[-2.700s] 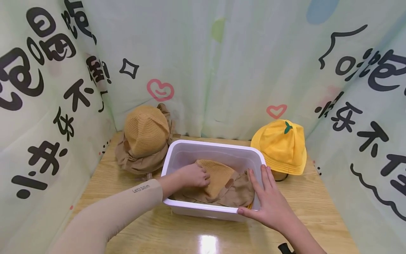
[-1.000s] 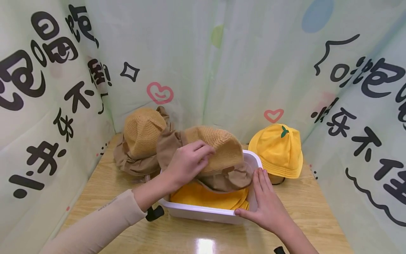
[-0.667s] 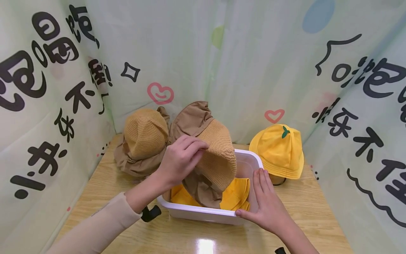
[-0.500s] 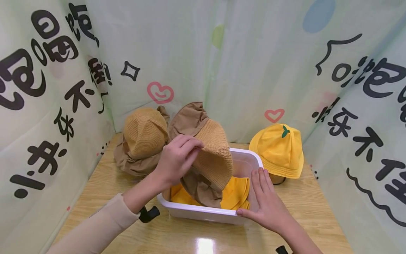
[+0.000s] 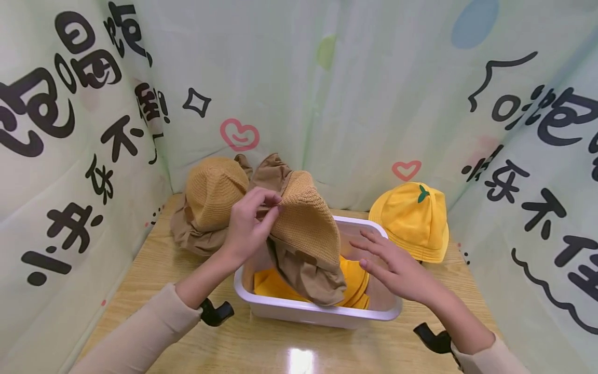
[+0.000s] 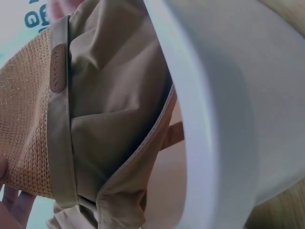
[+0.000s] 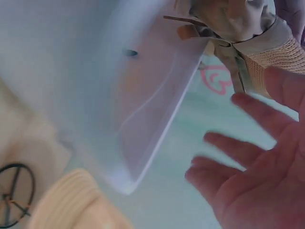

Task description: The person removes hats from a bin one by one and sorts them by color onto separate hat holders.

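My left hand [image 5: 252,221] pinches the knitted crown of a tan and brown sun hat [image 5: 310,228], which hangs tilted over a white plastic tub [image 5: 299,310]. In the left wrist view the brown brim, hat band and small leather tag of that hat [image 6: 109,90] lie beside the tub wall [image 6: 205,105]. With fingers spread and holding nothing, my right hand [image 5: 397,265] hovers over the tub's right side, apart from the hat. The right wrist view has this hand's [image 7: 267,157] fingers straight, close to the hat [image 7: 271,52]. Folded yellow cloth [image 5: 357,280] lies in the tub.
Behind the tub at left, another tan and brown hat [image 5: 215,197] sits on a stand. A yellow bucket hat [image 5: 413,223] with a green sprout stands at right. The wooden table [image 5: 261,348] is enclosed by printed curtains [image 5: 355,114].
The left hand has lifted the tan hat from inside the tub, uncovering the yellow cloth, then shifted it slightly left. My right hand has come off the tub's rim and moved inward.
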The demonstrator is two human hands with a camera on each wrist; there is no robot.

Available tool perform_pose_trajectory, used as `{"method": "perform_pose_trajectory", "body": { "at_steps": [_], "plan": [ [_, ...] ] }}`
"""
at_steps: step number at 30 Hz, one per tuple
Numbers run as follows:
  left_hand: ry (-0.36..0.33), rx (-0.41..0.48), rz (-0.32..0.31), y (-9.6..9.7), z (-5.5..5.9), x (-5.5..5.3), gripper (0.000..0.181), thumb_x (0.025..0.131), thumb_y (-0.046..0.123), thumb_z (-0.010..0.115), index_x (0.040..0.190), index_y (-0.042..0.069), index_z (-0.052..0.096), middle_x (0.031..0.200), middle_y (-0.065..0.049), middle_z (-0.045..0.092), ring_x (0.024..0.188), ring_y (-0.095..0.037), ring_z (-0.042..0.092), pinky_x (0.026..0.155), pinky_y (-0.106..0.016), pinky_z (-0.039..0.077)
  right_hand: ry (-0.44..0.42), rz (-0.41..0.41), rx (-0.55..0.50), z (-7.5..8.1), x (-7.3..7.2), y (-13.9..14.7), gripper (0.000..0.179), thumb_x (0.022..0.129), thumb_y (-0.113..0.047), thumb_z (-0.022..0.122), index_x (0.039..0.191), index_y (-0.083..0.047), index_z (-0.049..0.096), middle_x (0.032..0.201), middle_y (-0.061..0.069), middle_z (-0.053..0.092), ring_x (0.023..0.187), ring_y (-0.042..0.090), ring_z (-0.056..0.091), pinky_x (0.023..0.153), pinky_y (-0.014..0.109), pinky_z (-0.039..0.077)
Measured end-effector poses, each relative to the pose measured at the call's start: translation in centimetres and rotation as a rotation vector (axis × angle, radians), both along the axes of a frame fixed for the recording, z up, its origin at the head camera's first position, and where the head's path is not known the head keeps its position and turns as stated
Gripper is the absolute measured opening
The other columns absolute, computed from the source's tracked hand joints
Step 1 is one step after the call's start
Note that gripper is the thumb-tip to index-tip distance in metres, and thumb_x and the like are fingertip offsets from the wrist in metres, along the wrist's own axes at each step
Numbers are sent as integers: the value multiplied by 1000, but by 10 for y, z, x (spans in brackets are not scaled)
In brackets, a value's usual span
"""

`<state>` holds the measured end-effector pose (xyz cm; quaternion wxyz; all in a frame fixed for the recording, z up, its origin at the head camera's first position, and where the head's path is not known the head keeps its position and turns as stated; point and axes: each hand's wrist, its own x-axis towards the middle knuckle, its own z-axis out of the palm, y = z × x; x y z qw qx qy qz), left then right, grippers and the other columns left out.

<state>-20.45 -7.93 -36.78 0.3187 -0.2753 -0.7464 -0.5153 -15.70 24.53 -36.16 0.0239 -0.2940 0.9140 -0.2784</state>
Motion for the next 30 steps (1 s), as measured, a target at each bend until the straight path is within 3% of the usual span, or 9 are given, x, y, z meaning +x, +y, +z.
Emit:
{"method": "perform_pose_trajectory", "body": {
  "at_steps": [2,6,11,16,22,25,30],
  "plan": [
    [-14,15,1,-1,0,0,10,89,-5,68,95,3,68,96,-7,67,88,-18,66,71,-32,60,31,51,-37,5,-12,-6,37,103,-21,56,139,-14,60,148,11,51,139,34,45,105,59,41],
    [-66,62,-2,0,1,1,8,91,-3,68,96,3,67,95,-8,68,88,-18,67,69,-28,59,49,121,-145,12,-34,-23,34,101,-9,57,134,-14,63,135,2,64,126,21,59,100,42,50],
    [-176,152,-57,0,4,2,7,93,-2,67,99,2,66,95,-9,70,88,-18,70,71,-26,59,-43,137,-331,18,-49,-47,34,101,-7,55,134,-12,63,131,2,66,118,15,64,96,28,52],
    [-243,200,-64,-1,6,3,8,93,0,66,101,1,65,97,-11,69,91,-18,70,73,-25,58,-118,127,-453,20,-58,-68,35,102,-12,57,137,-11,60,131,6,66,114,14,66,94,28,53],
    [-311,291,-144,-3,6,1,10,93,-5,65,102,-4,63,101,-16,68,92,-13,69,79,-28,58,-192,107,-599,18,-64,-87,38,101,-9,58,138,-4,58,135,13,62,116,16,65,93,29,54],
    [-333,332,-202,-3,5,0,11,92,-7,64,103,-6,61,101,-18,68,92,-13,68,82,-31,58,-199,64,-667,16,-65,-97,40,98,-4,61,137,-1,57,134,16,61,117,24,64,92,29,54],
    [-350,349,-259,2,8,1,11,93,-7,63,104,-6,61,100,-19,68,92,-13,69,82,-29,57,-173,-7,-746,13,-65,-114,40,92,3,65,132,4,59,125,21,63,111,25,65,94,30,54]
  ]
}}
